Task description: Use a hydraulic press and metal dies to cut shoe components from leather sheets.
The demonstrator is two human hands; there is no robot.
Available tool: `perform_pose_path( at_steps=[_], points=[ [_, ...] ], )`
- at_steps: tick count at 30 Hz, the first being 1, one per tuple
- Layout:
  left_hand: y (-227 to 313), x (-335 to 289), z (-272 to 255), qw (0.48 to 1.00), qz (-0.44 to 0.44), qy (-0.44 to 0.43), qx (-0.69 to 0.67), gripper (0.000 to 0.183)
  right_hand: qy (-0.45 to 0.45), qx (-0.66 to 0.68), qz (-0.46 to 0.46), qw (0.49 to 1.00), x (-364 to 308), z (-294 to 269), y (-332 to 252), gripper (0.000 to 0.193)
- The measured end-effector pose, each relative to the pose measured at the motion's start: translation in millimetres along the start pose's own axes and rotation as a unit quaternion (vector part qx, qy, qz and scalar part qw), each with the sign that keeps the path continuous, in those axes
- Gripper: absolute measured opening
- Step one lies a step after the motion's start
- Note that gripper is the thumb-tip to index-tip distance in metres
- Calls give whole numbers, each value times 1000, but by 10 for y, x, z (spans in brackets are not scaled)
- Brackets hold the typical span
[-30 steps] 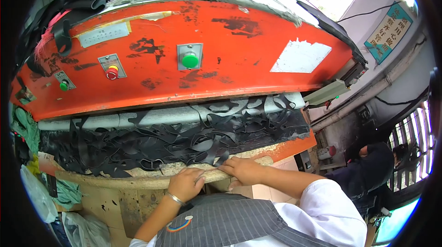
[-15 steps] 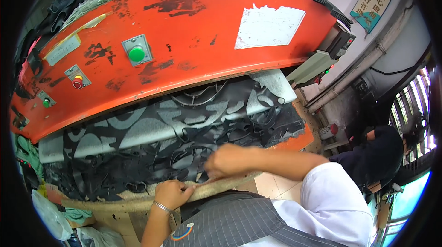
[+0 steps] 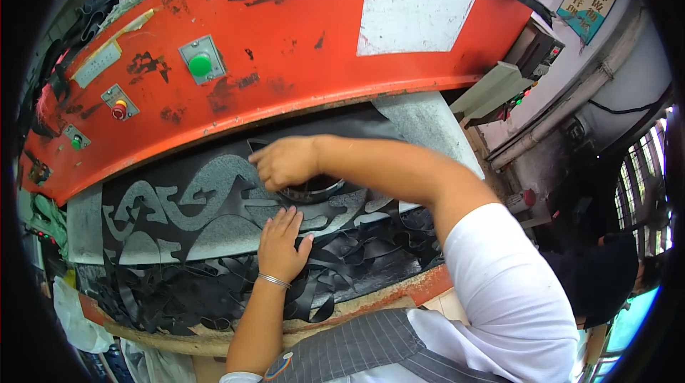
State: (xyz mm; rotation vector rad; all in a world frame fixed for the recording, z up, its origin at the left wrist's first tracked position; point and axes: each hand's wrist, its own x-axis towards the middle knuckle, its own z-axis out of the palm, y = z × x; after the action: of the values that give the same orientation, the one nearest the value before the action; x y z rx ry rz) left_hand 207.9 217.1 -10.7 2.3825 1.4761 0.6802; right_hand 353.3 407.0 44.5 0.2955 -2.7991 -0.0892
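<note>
Since prev. frame both hands moved up off the front edge onto the black sheet (image 3: 214,197). Left hand (image 3: 282,244) flat, released, pressing it. Right hand (image 3: 285,162) grasps metal cutting die (image 3: 314,189) at 12 o'clock of left. Step: die placement; next calls for fresh uncut area.

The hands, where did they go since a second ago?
Both hands moved up from the wooden front edge onto the black sheet under the orange press. The right hand now rests on a metal ring cutter; the left hand lies flat just below it. The heap of black scraps stayed put.
</note>
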Motion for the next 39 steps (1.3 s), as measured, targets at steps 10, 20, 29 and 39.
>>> perform_pose_path(
  at_steps=[10, 20, 29, 39],
  points=[
    [-115, 396, -85, 994, -8, 82, -71, 37, -36, -173, 537, 825, -1598, -1488, -425, 11],
    [-361, 1005, 166, 997, -56, 44, -27, 36, 118, 20, 689, 715, -1997, -293, -723, 20],
    [-434, 1073, 279, 991, -54, 115, -36, 19, 232, 236, 677, 657, -2170, -349, -859, 50],
    [-433, 1129, 212, 988, -103, 104, -57, 16, 61, 178, 645, 741, -2557, -440, -1468, 73]
  ],
)
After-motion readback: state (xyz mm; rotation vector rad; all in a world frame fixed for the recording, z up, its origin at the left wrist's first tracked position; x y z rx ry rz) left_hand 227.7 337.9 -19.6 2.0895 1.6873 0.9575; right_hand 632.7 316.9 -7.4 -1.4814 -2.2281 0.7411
